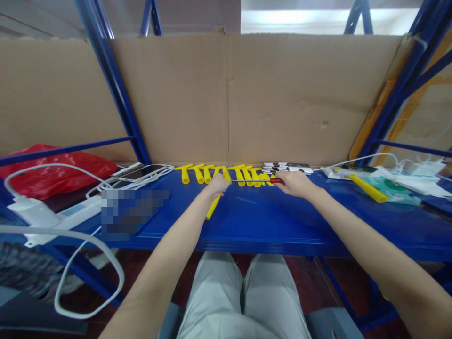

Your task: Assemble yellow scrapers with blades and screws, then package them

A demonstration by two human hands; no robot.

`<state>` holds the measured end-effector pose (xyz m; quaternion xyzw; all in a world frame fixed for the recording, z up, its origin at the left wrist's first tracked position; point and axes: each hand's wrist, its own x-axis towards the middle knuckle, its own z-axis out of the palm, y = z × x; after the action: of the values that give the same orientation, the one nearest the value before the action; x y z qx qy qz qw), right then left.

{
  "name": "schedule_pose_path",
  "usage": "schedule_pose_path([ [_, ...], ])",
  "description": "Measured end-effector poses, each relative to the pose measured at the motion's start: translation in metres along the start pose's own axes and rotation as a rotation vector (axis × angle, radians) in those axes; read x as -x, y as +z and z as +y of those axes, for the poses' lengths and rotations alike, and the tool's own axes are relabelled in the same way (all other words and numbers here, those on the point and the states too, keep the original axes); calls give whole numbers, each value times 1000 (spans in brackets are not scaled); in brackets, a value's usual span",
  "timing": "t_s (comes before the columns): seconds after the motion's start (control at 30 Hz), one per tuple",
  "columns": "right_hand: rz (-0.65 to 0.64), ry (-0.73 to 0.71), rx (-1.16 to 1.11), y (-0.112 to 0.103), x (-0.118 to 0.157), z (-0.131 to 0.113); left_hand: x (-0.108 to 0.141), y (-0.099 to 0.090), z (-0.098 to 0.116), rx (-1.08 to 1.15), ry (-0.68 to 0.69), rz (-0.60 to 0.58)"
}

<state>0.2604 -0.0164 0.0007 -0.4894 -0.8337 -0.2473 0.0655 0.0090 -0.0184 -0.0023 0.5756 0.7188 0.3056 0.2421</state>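
Note:
My left hand (219, 183) is closed around a yellow T-shaped plastic piece with a tubular handle (213, 207), which slants down toward the shelf's front edge. In my closed right hand (294, 182) is a screwdriver with a red handle (277, 181). Its thin metal shaft (250, 181) points left, and the tip is at the head of the yellow piece by my left fingers; whether it touches cannot be made out. Behind both hands, several similar yellow T-shaped pieces (199, 173) lie in a row, partly hidden by my left hand and the shaft.
The blue shelf (261, 216) backs onto a cardboard panel (282, 94). Black-and-white packets (287, 167) lie behind my right hand. Left are a phone (143, 173), cables, a white power strip (74, 214) and a red bag (60, 169). Right, a yellow tube (369, 188) rests on plastic packaging.

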Motion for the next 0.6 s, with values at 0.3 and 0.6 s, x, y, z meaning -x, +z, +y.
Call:
schedule_pose_path([
  [0.3, -33, 0, -40, 17, 3, -12, -3, -3, -4, 60, -27, -5],
  [0.6, -45, 13, -46, 15, 10, -14, -3, -1, -4, 31, -5, -31],
])
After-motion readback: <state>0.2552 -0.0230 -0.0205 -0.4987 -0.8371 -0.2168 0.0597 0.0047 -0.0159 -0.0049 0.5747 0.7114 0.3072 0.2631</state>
